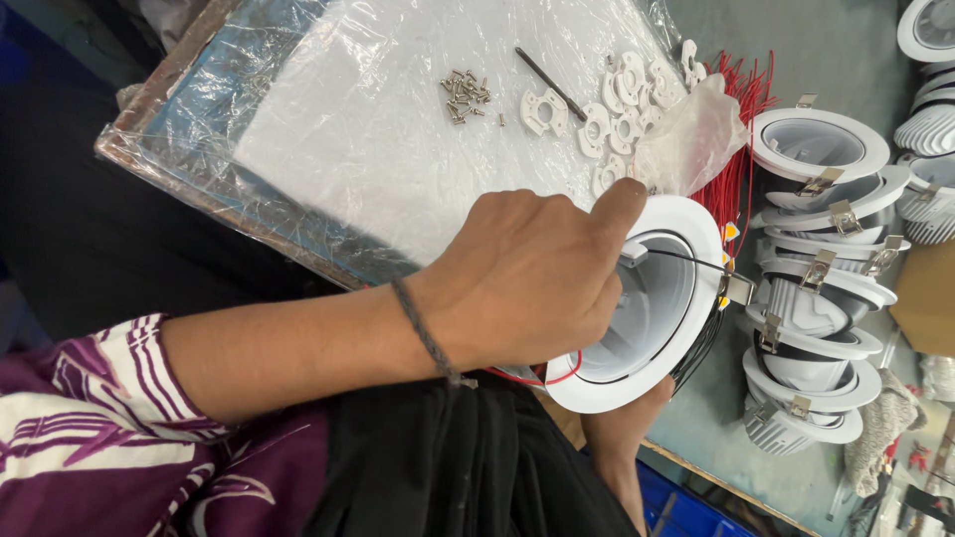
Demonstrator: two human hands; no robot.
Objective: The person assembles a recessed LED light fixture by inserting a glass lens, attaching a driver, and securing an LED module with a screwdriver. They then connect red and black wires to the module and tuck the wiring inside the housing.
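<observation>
Hands grip the white downlight housing: left inside, right underneath.

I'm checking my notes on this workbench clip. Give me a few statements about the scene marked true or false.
1. The left hand grips the rim of a white round lamp housing. True.
2. The small screws lie inside the lamp housing. False: they lie in a loose pile on the plastic-wrapped board.
3. More white housings are stacked to the right. True.
4. The red wires are coiled on the person's lap. False: they lie on the table behind the held housing.
5. The right hand is under the housing, mostly hidden. True.
</observation>
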